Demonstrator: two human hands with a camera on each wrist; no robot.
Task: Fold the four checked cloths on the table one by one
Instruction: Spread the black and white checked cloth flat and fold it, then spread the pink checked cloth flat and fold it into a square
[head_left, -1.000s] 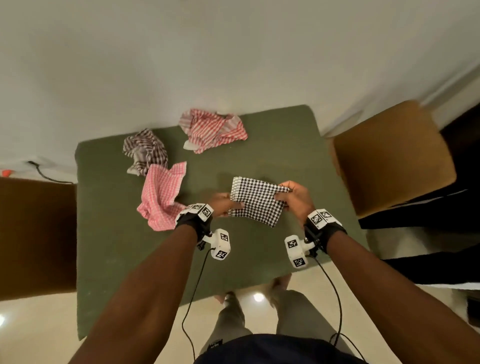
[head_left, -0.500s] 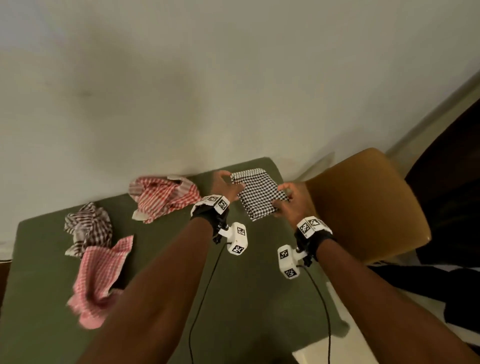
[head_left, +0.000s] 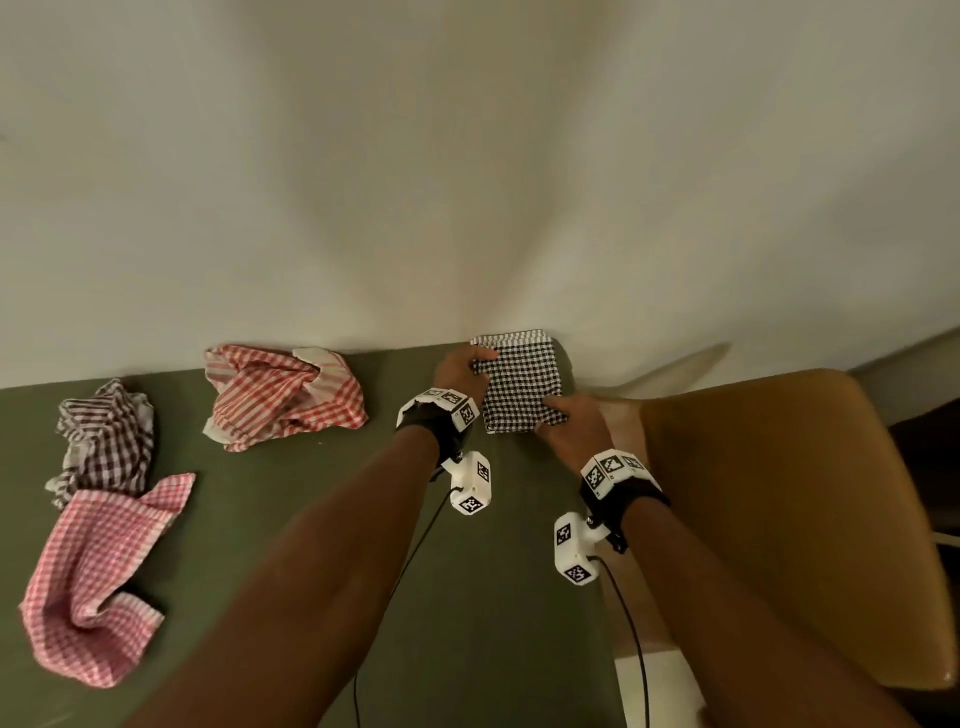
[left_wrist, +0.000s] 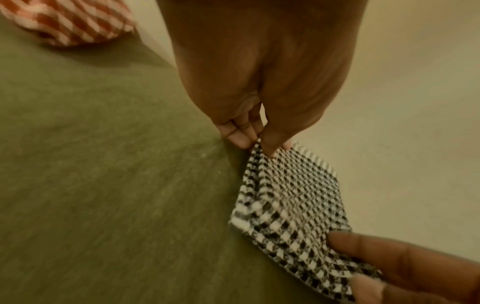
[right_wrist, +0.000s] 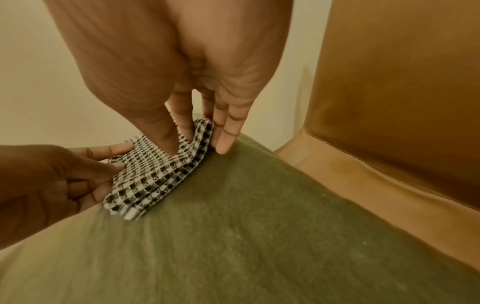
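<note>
Head cam has the folded black-and-white checked cloth (head_left: 519, 384) sitting at about 1 o'clock, right at the far corner of the green table (head_left: 311, 519). Left hand (head_left: 462, 371) pinches its far-left corner between thumb and fingers, right hand (head_left: 574, 423) pinches the near-right corner the same way. Still crumpled: red-striped cloth (head_left: 283, 397) at 11 o'clock, brown checked cloth (head_left: 104, 436) at 10, pink gingham cloth (head_left: 98, 577) around 9. Tan chair (head_left: 789, 519) just right of the table.

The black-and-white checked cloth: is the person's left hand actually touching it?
Touching. The left wrist view shows the left hand pinching the black-and-white checked cloth at one corner between thumb and fingers.
</note>
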